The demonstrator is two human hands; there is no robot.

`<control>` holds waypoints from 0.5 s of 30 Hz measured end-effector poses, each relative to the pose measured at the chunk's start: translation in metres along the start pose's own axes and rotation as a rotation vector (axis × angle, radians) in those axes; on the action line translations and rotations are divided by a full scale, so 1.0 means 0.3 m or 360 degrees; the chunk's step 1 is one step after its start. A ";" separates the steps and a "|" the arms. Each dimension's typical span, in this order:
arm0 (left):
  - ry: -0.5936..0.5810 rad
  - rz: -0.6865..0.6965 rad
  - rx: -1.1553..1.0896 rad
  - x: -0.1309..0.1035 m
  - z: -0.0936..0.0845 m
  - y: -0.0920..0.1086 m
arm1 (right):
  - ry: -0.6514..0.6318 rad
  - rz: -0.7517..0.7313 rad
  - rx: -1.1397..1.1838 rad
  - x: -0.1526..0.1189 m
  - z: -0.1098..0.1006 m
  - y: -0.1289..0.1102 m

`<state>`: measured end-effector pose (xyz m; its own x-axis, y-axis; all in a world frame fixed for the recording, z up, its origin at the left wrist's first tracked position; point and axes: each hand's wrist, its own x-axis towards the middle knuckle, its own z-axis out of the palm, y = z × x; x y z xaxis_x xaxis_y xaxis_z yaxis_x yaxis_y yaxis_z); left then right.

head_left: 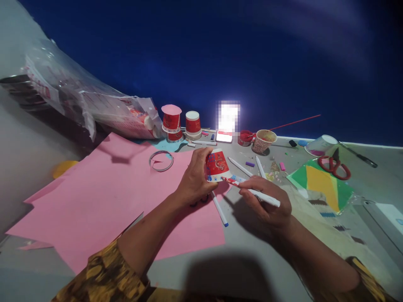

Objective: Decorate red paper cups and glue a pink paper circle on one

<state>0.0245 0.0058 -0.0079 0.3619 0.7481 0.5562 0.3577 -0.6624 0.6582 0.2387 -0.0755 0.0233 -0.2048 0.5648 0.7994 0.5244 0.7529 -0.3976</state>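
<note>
My left hand [197, 174] is wrapped round a red and white paper cup [218, 162], which is tilted on its side above the pink paper [110, 193]. Blue marks and a printed pattern show on the cup's side. In my right hand [270, 201] is a white marker pen [263, 197], gripped between thumb and fingers. Its red-stained front end meets the cup's white rim; the exact tip is hard to make out. Below the cup, a white marker with a blue end [221, 209] lies at the edge of the pink paper.
Stacked red cups [171, 121] and another upturned cup [193, 123] stand at the back, near a bright phone [224, 136]. A patterned cup [263, 141] stands right of it. Red-handled scissors [333, 167] rest on coloured paper [321, 184]. A tape roll [161, 169] lies left.
</note>
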 end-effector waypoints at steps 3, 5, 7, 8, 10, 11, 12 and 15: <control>-0.0013 0.0004 0.0005 0.000 -0.003 0.005 | -0.0018 -0.0011 -0.0020 0.000 0.004 -0.002; -0.0016 0.0010 0.0012 -0.001 -0.003 0.007 | -0.0037 -0.0005 -0.0034 0.001 0.005 -0.003; -0.0019 0.0016 0.0010 -0.002 -0.001 0.005 | -0.0055 0.0001 -0.0041 0.002 0.004 -0.004; -0.0020 0.0018 0.0008 -0.002 0.000 0.004 | -0.0058 0.0000 -0.0041 0.003 0.003 -0.005; -0.0023 0.0020 0.0007 -0.003 0.002 0.001 | -0.0058 -0.0002 -0.0041 0.004 0.002 -0.006; -0.0025 0.0016 0.0011 -0.003 0.003 0.000 | -0.0047 -0.0006 -0.0042 0.004 0.001 -0.006; -0.0030 0.0012 0.0017 -0.003 0.003 0.000 | -0.0032 -0.0009 -0.0044 0.005 0.000 -0.007; -0.0040 0.0005 0.0041 -0.002 0.002 0.002 | 0.0011 -0.0011 -0.0056 0.006 -0.001 -0.008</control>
<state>0.0248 0.0048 -0.0081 0.3844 0.7451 0.5450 0.3783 -0.6657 0.6432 0.2375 -0.0764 0.0258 -0.2027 0.5573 0.8052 0.5519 0.7442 -0.3762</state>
